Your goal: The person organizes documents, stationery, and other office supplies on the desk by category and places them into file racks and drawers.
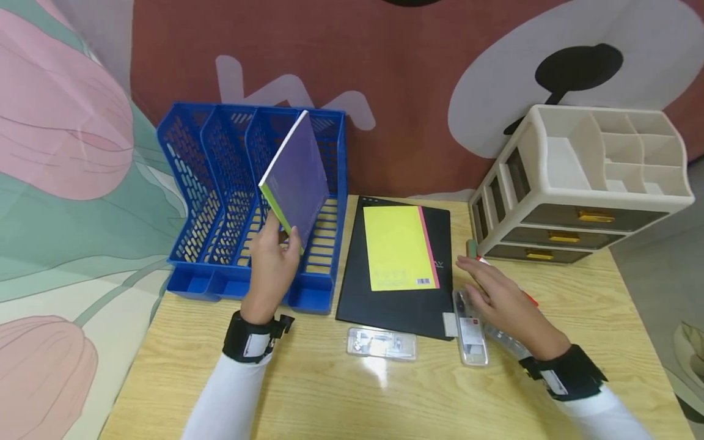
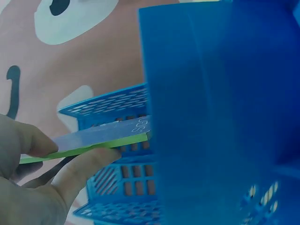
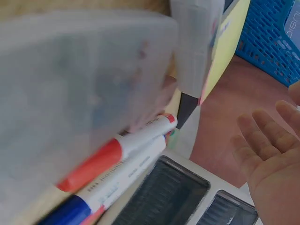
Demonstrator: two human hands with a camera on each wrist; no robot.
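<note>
our left hand (image 1: pixel 273 266) pinches the purple book (image 1: pixel 301 177) by its edge, likely keeping it upright — right hand (image 1: pixel 507 300) extended, empty.

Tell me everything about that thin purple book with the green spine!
The thin purple book has pale cover lettering, a green spine and white page edges, and looks like paper or card. It's closed, upright but tilted, and the left hand pinches its spine side low down. It's within the right half of the blue plastic lattice rack; I can't tell if they touch.
</note>
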